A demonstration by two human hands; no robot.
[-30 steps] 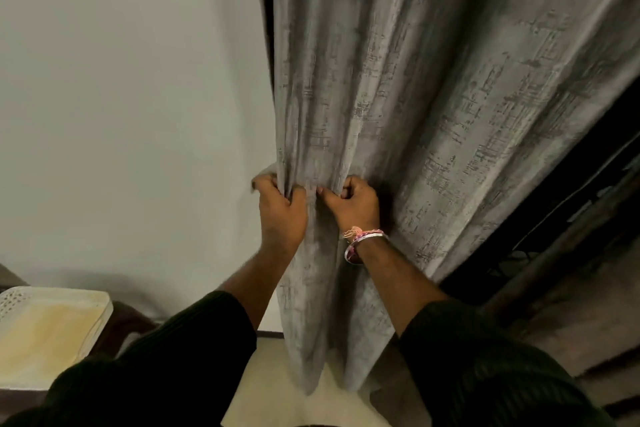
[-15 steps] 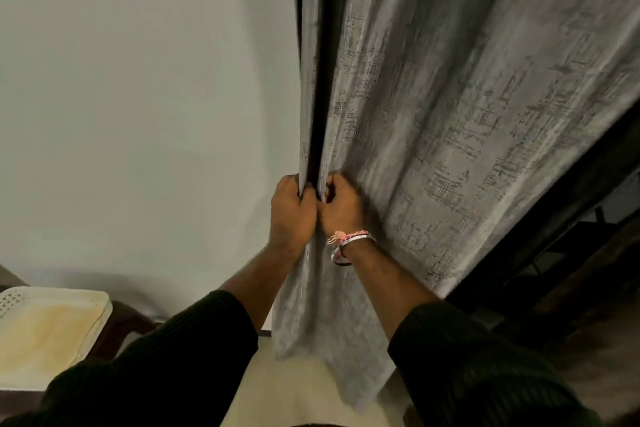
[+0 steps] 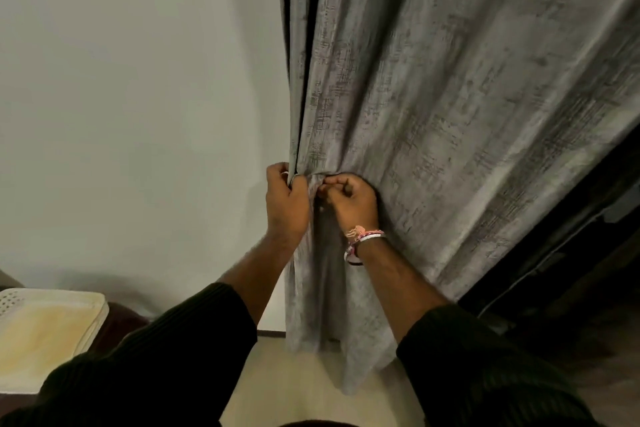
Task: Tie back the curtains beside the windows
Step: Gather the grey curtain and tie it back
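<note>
Beside the pale wall, the grey curtain (image 3: pixel 433 97) hangs top to bottom, gathered at mid-height. Left hand (image 3: pixel 285 204) curls round its left edge; right hand (image 3: pixel 351 203), just beside it, pinches a fold, so both sit equally near. No tie-back or writing shows.

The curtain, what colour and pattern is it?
Grey curtain with a darker, distressed crosshatch print, seen in the head view.
</note>
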